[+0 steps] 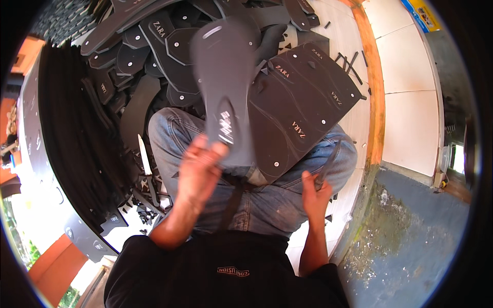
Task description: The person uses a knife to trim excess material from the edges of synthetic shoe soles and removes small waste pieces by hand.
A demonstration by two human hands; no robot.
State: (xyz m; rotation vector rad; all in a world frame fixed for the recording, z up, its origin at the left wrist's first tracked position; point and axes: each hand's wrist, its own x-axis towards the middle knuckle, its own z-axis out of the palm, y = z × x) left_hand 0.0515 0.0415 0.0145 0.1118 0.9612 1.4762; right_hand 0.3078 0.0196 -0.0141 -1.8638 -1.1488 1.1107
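Observation:
My left hand [199, 167] pinches the near end of a dark foam shoe-sole piece [226, 72], which is raised over my lap and smeared by motion. Light marks show near its lower end. Across my right knee lies a dark foam sheet [303, 97] with curved sole outlines and several small white dots. My right hand [316, 197] is closed beside that knee. A thin, dark, blade-like thing [328, 163] sticks up from its fingers; its exact kind is unclear against the jeans.
Cut sole pieces [169, 46] are heaped beyond my knees. At my left stands a tall stack of dark sheets [67, 133], with a knife [144, 156] lying beside it. Thin offcuts [352, 66] lie on the pale floor at right, near a wooden strip [376, 102].

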